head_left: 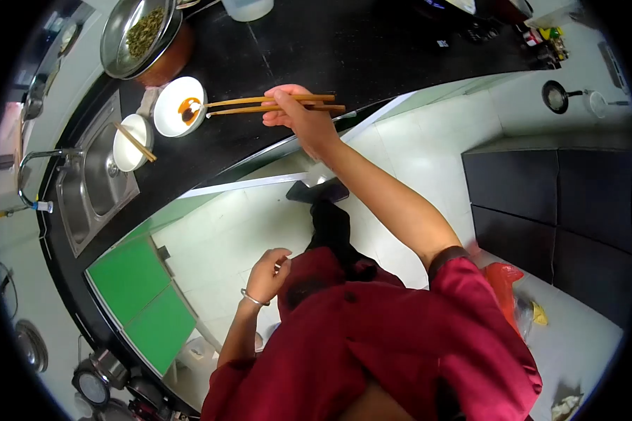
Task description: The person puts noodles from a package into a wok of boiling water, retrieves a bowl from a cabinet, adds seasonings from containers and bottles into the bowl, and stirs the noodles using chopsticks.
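My right hand (298,116) is closed around a pair of wooden chopsticks (242,105), held over the black counter. Their tips point left, at the near side of a white bowl (163,116). Inside it is a small pool of brown sauce (189,111) with a bit of white; whether the tips touch the bowl I cannot tell. A second white bowl (124,156) stands beside it, with another pair of chopsticks (135,142) across its rim. Low in front of my body is my left hand (265,275), loosely curled with nothing visible in it and a bracelet at the wrist.
A metal sink (91,182) with a faucet (31,165) lies left of the bowls. Behind them, a metal strainer (123,67) of greenish bits rests on a brown pot (168,59). Green cabinet doors (130,281) are below the counter (295,52). Dark cabinets (519,186) stand at right.
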Motion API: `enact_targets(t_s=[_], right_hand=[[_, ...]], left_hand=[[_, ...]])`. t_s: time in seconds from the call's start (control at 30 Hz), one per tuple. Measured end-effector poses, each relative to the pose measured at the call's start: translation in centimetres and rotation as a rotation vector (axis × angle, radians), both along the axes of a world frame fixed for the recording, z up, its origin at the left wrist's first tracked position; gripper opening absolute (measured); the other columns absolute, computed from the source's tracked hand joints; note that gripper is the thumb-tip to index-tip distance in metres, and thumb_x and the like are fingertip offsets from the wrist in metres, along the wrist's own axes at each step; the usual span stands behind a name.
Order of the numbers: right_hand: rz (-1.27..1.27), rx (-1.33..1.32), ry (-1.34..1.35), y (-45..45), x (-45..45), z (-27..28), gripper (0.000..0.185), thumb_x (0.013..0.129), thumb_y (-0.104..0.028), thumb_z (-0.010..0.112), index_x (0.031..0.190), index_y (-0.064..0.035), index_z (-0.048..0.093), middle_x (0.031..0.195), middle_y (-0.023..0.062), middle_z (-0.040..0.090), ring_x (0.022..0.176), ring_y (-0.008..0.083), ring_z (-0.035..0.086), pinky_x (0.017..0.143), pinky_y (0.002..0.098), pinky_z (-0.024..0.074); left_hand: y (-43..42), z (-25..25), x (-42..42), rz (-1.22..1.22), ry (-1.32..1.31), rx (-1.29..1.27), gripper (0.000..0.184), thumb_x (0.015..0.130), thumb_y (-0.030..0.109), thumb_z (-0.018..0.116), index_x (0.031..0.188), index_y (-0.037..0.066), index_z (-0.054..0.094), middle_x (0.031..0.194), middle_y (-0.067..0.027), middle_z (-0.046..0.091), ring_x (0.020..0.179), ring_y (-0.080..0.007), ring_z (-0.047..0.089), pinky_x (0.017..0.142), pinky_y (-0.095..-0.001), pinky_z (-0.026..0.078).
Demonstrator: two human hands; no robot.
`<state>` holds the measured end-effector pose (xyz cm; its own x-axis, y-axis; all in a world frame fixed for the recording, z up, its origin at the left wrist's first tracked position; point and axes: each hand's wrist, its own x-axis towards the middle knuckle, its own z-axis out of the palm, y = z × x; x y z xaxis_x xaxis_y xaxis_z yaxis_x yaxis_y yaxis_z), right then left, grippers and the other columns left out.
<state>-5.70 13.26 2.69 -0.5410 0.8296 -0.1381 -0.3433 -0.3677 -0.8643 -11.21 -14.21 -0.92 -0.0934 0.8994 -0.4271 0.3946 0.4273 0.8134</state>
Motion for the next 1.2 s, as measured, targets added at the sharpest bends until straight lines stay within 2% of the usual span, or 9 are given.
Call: enact_targets(t_s=[0.33, 0.67, 0.73, 0.8, 0.87, 1.07, 1.1, 1.17, 1.2], right_hand=[[-0.01, -0.074, 0.014, -0.1, -1.2, -1.3, 0.021, 0.085, -0.02, 0.047, 0.097, -0.0029, 0.052, 0.088, 0.0118, 0.057, 0.074, 0.0143, 0.059, 0.073, 0.026, 0.0487], [-0.052, -0.12, 0.074, 0.2, -3.4, -2.3, 0.019, 0.086, -0.018, 0.047, 0.095, -0.0022, 0.052, 0.084, 0.011, 0.058, 0.068, 0.0147, 0.059, 0.067, 0.0267, 0.0498], [-0.082, -0.116, 0.069, 0.1, -4.3, -1.8, 0.019, 0.085, -0.018, 0.049, 0.092, -0.0011, 0.052, 0.082, 0.01, 0.056, 0.067, 0.0141, 0.058, 0.063, 0.025, 0.0501], [-0.072, -0.119, 0.08, 0.3, -5.5, -1.9, 0.018, 0.086, -0.018, 0.048, 0.092, -0.0014, 0.052, 0.083, 0.0099, 0.056, 0.067, 0.0142, 0.058, 0.064, 0.0253, 0.0501], [-0.075, -0.083, 0.084, 0.2, -7.0, -1.7, 0.019, 0.086, -0.019, 0.047, 0.091, -0.0015, 0.052, 0.083, 0.0094, 0.055, 0.067, 0.0144, 0.058, 0.064, 0.0258, 0.0502], [-0.142, -0.067, -0.01, -0.1, -11.8, -3.4, 0.019, 0.087, -0.021, 0.045, 0.088, -0.0025, 0.052, 0.076, 0.0058, 0.055, 0.061, 0.013, 0.057, 0.058, 0.0243, 0.049], [-0.146, 0.137, -0.177, -0.3, -12.3, -4.4, 0.021, 0.087, -0.022, 0.046, 0.087, -0.002, 0.053, 0.074, 0.0046, 0.057, 0.058, 0.0104, 0.056, 0.056, 0.0222, 0.0475], [-0.154, 0.254, -0.317, -1.0, -13.2, -4.3, 0.022, 0.086, -0.022, 0.047, 0.088, -0.0013, 0.055, 0.075, 0.0042, 0.059, 0.058, 0.0084, 0.055, 0.054, 0.0202, 0.0461], [-0.187, 0.168, -0.224, -1.2, -13.6, -4.0, 0.022, 0.086, -0.021, 0.048, 0.087, -0.001, 0.056, 0.075, 0.0045, 0.059, 0.059, 0.0087, 0.056, 0.054, 0.0205, 0.0463]], left_hand=[[-1.0, 0.0, -1.7, 0.069, 0.025, -0.006, 0.018, 0.077, 0.01, 0.052, 0.094, 0.004, 0.054, 0.084, -0.0139, 0.055, 0.071, -0.0239, 0.057, 0.059, -0.0292, 0.047], [-1.1, 0.9, -6.2, 0.134, 0.08, 0.038, 0.019, 0.077, 0.01, 0.053, 0.094, 0.002, 0.054, 0.08, -0.0133, 0.055, 0.068, -0.0241, 0.057, 0.059, -0.03, 0.047], [0.0, 0.8, -7.3, 0.158, 0.069, 0.108, 0.019, 0.077, 0.01, 0.053, 0.095, 0.002, 0.053, 0.078, -0.012, 0.055, 0.066, -0.0223, 0.056, 0.059, -0.028, 0.046], [1.5, 0.7, -8.8, 0.154, 0.019, 0.133, 0.019, 0.079, 0.005, 0.05, 0.098, 0.003, 0.051, 0.075, -0.0055, 0.052, 0.065, -0.0125, 0.051, 0.06, -0.0228, 0.043], [3.0, -0.7, -10.6, 0.166, -0.013, 0.176, 0.021, 0.08, 0.004, 0.049, 0.101, 0.003, 0.049, 0.074, -0.003, 0.051, 0.066, -0.0095, 0.049, 0.06, -0.021, 0.042], [9.7, -3.6, -18.0, 0.597, -0.587, 0.046, 0.029, 0.084, 0.012, 0.043, 0.112, 0.003, 0.041, 0.094, -0.01, 0.055, 0.081, -0.0167, 0.056, 0.068, -0.0266, 0.047], [10.4, -4.1, -19.0, 0.571, -0.592, 0.05, 0.029, 0.084, 0.012, 0.043, 0.112, 0.003, 0.041, 0.094, -0.01, 0.055, 0.081, -0.0167, 0.056, 0.068, -0.0266, 0.047], [12.7, -4.9, -20.5, 0.787, -0.747, 0.12, 0.034, 0.085, 0.015, 0.042, 0.116, 0.003, 0.035, 0.102, -0.0148, 0.052, 0.087, -0.0237, 0.055, 0.073, -0.0323, 0.047], [13.2, -5.8, -21.7, 0.797, -0.927, 0.144, 0.039, 0.085, 0.016, 0.041, 0.12, 0.003, 0.029, 0.108, -0.0195, 0.048, 0.094, -0.0295, 0.052, 0.076, -0.0369, 0.046]])
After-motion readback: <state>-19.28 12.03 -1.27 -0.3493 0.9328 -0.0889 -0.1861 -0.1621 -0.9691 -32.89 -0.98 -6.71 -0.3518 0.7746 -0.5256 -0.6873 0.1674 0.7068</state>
